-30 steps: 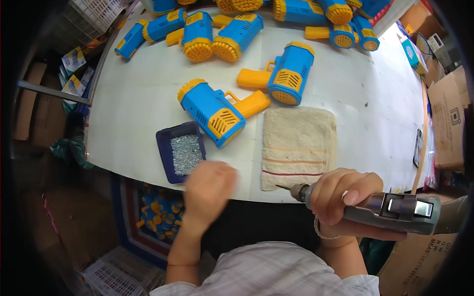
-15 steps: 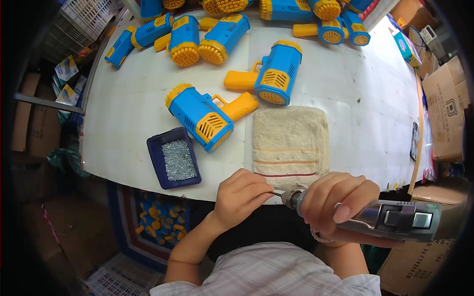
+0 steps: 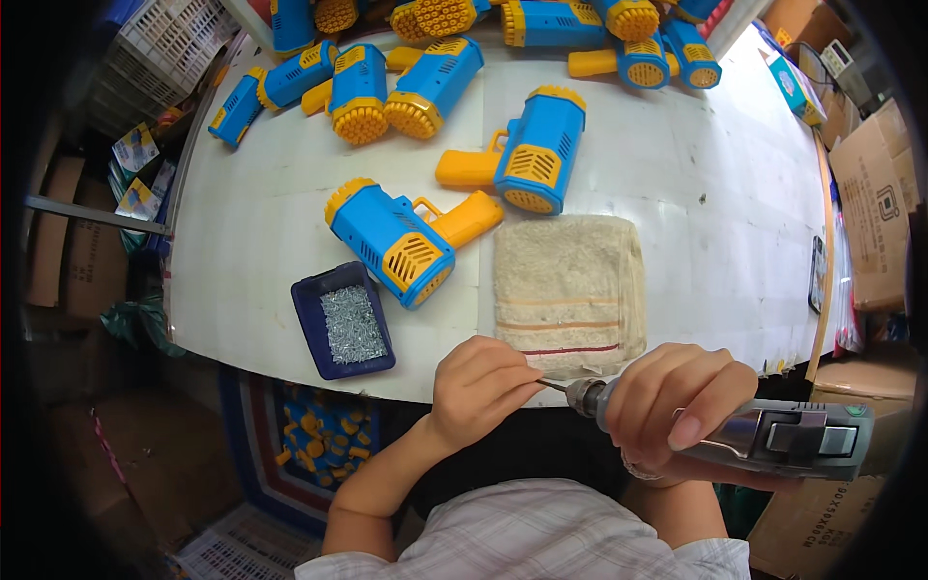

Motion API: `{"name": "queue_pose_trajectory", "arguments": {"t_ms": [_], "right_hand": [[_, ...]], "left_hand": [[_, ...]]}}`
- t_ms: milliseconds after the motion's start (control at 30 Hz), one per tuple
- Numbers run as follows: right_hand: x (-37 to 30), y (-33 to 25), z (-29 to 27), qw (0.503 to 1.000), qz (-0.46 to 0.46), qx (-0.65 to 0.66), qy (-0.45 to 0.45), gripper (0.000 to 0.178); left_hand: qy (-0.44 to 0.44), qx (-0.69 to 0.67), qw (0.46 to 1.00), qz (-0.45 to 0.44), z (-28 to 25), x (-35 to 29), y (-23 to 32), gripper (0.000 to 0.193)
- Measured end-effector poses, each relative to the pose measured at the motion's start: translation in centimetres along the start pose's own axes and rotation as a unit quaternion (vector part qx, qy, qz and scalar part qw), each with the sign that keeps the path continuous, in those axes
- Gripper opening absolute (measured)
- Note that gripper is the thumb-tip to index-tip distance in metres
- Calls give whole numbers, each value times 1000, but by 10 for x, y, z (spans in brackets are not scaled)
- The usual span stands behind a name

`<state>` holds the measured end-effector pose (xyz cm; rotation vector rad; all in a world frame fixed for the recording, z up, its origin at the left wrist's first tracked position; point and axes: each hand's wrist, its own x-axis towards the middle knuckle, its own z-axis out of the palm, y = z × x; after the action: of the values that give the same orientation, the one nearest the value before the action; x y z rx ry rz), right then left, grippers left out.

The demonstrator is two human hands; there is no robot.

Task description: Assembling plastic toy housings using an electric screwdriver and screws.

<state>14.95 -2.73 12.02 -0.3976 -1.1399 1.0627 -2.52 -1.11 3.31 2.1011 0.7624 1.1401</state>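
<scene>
My right hand (image 3: 677, 411) is wrapped round a grey electric screwdriver (image 3: 773, 435), held level over the table's near edge with its bit pointing left. The fingers of my left hand (image 3: 483, 387) are pinched at the tip of the thin screwdriver bit (image 3: 553, 385). Whether a screw sits between those fingertips is hidden. Just beyond both hands lies a folded beige towel (image 3: 568, 275). To the left, a dark blue tray (image 3: 311, 324) holds many small silvery screws (image 3: 355, 324). Behind it a blue and yellow toy bubble gun (image 3: 396, 242) lies on its side, and another bubble gun (image 3: 541, 150) rests behind the towel.
Several more bubble guns (image 3: 430, 87) crowd the far side of the white table (image 3: 735, 251). A phone (image 3: 818, 275) lies by the right edge, with cardboard boxes (image 3: 870, 208) beyond. Below the table at left stands a crate (image 3: 256, 425) of blue and yellow pieces.
My right hand and the electric screwdriver have shifted slightly right, away from my left hand. My left fingers stay pinched at the bit's tip. The whole view has tilted a little.
</scene>
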Motion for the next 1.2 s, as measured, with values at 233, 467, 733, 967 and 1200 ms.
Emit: {"name": "queue_pose_trajectory", "arguments": {"t_ms": [233,467,733,967,1200], "right_hand": [[-5,-9,-17,999,9,-13,34,69],[-22,-11,-20,995,41,-41,77,86],[-34,10,-26,987,78,-74,116,12],[-29,20,-31,976,106,-159,103,23],[-28,21,-29,979,94,-129,123,21]], "left_hand": [[-73,176,982,0,-14,54,-24,36],[-303,431,826,-198,-17,101,-76,40],[-265,271,923,-68,23,51,-22,33],[-261,266,924,-84,25,50,-24,39],[-245,262,930,-83,24,53,-18,41]]}}
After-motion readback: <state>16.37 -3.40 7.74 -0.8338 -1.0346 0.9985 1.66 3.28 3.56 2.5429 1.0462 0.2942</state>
